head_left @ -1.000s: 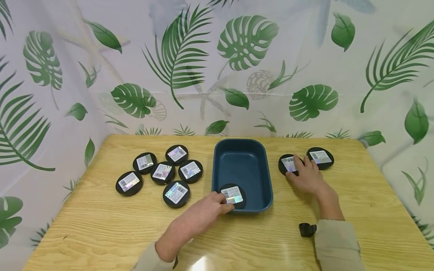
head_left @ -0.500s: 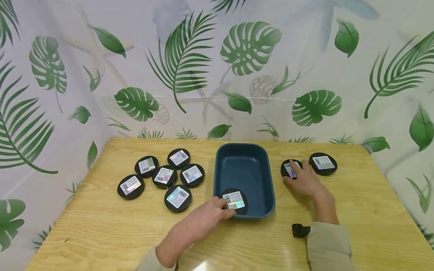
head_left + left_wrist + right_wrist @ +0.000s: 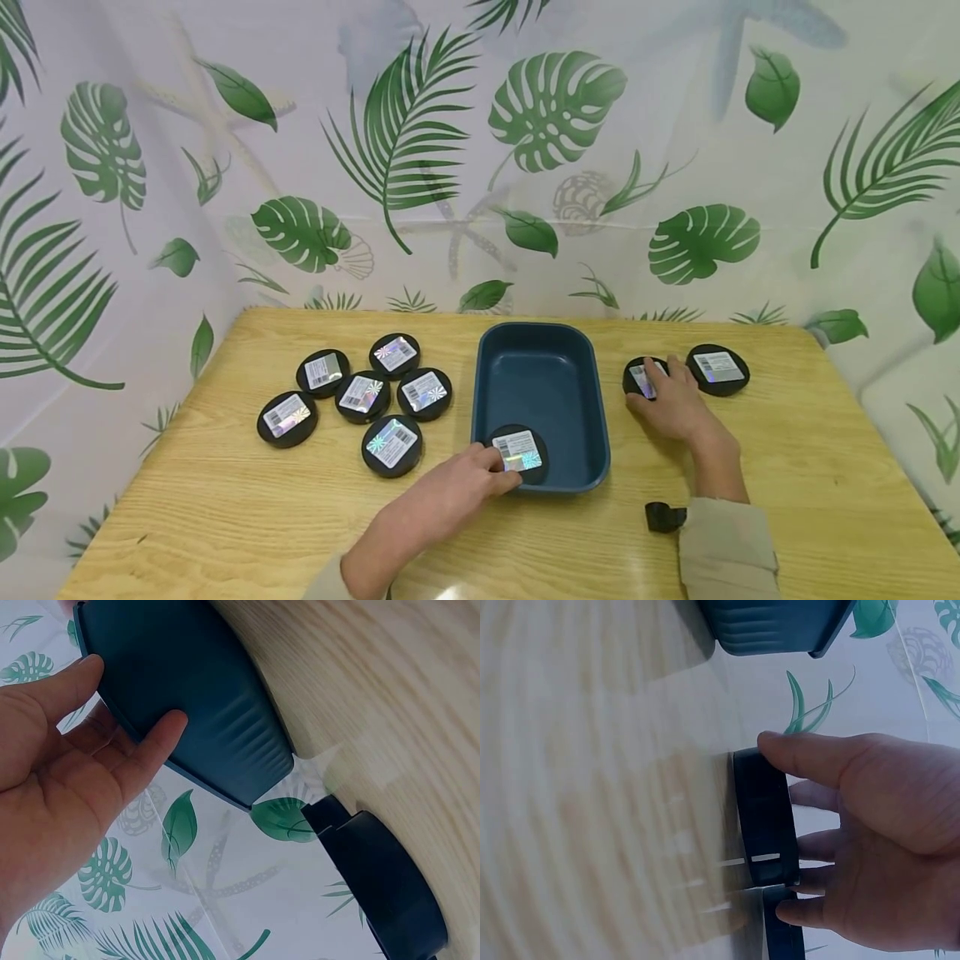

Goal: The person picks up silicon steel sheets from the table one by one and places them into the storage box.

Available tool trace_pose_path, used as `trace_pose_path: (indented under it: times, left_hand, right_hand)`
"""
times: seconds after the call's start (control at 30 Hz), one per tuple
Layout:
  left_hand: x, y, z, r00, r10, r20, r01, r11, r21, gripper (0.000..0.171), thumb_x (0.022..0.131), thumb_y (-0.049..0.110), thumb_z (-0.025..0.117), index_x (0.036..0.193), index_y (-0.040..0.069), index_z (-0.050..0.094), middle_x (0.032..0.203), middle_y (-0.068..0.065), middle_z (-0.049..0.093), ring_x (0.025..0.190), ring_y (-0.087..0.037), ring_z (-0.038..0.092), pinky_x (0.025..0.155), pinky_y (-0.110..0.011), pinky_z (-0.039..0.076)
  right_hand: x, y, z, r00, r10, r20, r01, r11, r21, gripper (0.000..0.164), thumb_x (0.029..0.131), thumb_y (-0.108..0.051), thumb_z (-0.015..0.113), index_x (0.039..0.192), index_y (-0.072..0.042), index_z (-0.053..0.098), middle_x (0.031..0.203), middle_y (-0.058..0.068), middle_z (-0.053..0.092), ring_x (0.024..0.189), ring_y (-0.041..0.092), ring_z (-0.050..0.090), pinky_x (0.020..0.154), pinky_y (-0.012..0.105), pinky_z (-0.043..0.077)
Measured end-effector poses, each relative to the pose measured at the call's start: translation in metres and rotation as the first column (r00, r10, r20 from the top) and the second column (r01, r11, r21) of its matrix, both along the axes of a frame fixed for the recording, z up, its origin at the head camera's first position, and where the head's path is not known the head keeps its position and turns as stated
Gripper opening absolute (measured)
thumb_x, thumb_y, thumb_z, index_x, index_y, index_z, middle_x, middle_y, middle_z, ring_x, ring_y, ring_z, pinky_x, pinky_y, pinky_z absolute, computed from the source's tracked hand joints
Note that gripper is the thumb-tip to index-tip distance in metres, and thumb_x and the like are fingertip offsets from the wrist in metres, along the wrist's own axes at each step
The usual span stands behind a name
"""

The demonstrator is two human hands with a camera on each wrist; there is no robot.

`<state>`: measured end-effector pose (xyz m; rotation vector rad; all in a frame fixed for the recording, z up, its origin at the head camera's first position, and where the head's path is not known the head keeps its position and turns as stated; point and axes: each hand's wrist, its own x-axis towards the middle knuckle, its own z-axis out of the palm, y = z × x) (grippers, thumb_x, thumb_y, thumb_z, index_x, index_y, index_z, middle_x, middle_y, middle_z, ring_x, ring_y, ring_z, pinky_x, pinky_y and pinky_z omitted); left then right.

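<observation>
A dark blue plastic bin [image 3: 542, 392] stands mid-table, with a labelled black disc [image 3: 519, 451] in its near-left corner. My left hand [image 3: 457, 487] grips the bin's rim there; in the left wrist view, thumb and a fingertip touch the outer wall while other fingers pass behind the rim. Those fingertips are hidden, and contact with the disc inside is unclear. Right of the bin, my right hand [image 3: 675, 406] grips another black disc [image 3: 763, 810] that lies on the table. A further black disc [image 3: 717, 369] is just beyond it, close to a fingertip.
Several labelled black discs [image 3: 363, 396] lie grouped left of the bin. A black strap piece [image 3: 664, 517] juts from my right wrist. The wooden table [image 3: 247, 508] meets a leaf-patterned cloth [image 3: 450, 167] behind and at both sides.
The head view has tilted slightly. My right forearm has shifted a little left, and the label under the right fingers looks turned. My left hand stays at the bin's near-left corner.
</observation>
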<state>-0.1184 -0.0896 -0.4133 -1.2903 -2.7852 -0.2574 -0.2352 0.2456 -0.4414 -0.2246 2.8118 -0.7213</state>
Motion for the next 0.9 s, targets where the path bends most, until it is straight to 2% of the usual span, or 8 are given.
trace_pose_path:
  times: [0.4,0.57,0.73,0.9]
  left_hand:
    - [0.0002,0.0003,-0.0025,1.0,0.013,-0.001,-0.013,1.0,0.001,0.03,0.09,0.003,0.067,0.113,0.022,0.072,0.099,-0.001,0.063,0.09,-0.015,0.056,0.076,-0.021,0.05]
    - [0.0001,0.0002,-0.0012,1.0,0.017,0.002,-0.017,1.0,-0.005,0.03,0.09,0.003,0.067,0.113,0.022,0.071,0.1,-0.001,0.063,0.09,-0.014,0.056,0.076,-0.021,0.05]
    - [0.0008,0.0007,-0.0005,0.999,0.029,0.02,-0.029,0.999,-0.018,0.03,0.092,0.005,0.066,0.115,0.023,0.071,0.101,0.0,0.063,0.092,-0.014,0.056,0.077,-0.022,0.051]
    - [0.0017,0.001,-0.0011,0.999,0.034,0.024,-0.033,0.999,-0.02,0.029,0.092,0.005,0.066,0.115,0.023,0.071,0.101,0.0,0.063,0.092,-0.014,0.056,0.077,-0.022,0.051]
  right_hand:
    - [-0.0014,0.0023,-0.0022,0.998,0.052,-0.025,-0.052,0.999,0.005,0.067,0.1,-0.019,0.056,0.151,0.01,0.024,0.149,0.048,0.003,0.134,0.07,0.005,0.104,0.076,0.019]
    - [-0.0024,0.0026,-0.0006,0.997,0.067,-0.037,-0.067,0.998,0.017,0.068,0.098,-0.019,0.06,0.15,0.011,0.027,0.148,0.05,0.008,0.13,0.073,0.013,0.102,0.076,0.023]
    - [-0.0023,0.0036,0.0002,0.997,0.06,-0.045,-0.059,0.998,0.012,0.073,0.094,-0.019,0.067,0.149,0.011,0.03,0.147,0.05,0.012,0.128,0.073,0.019,0.101,0.074,0.027]
    - [0.0002,0.0037,0.001,0.998,0.051,-0.029,-0.051,0.999,0.005,0.073,0.094,-0.019,0.067,0.15,0.009,0.03,0.147,0.048,0.014,0.127,0.074,0.02,0.1,0.075,0.029]
